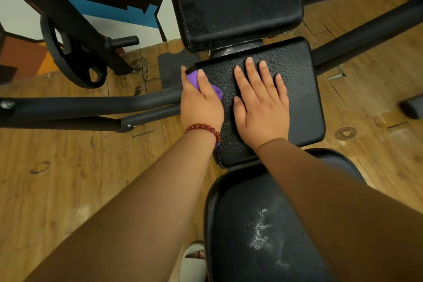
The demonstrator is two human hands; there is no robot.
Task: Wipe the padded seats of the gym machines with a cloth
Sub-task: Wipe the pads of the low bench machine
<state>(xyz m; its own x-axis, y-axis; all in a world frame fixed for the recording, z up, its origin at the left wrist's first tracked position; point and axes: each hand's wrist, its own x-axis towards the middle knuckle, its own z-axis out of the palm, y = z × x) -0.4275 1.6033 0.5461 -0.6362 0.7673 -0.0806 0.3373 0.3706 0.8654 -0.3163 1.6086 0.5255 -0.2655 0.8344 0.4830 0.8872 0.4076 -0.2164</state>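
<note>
Noted for left hand [201,103]: grips a bunched purple cloth [217,92] against the left edge of the square black textured padded seat [297,89]; fingers curled over the cloth, purple showing between them and at the inner side of the hand. Carries a dark red bead bracelet [206,129] at the wrist.

Noted for right hand [263,107]: lies open, palm down, fingers straight and slightly spread, flat on the middle of the same seat. Holds nothing. Sits just beside the left hand; contact between the two not discernible.

Beyond the seat: black padded backrest [233,2], dusty and smudged. Nearer the camera: rounded black pad [263,231] with white scuff marks. Left of frame: black weight plate [73,57] on a peg, above scratched wooden plank floor [68,167].
</note>
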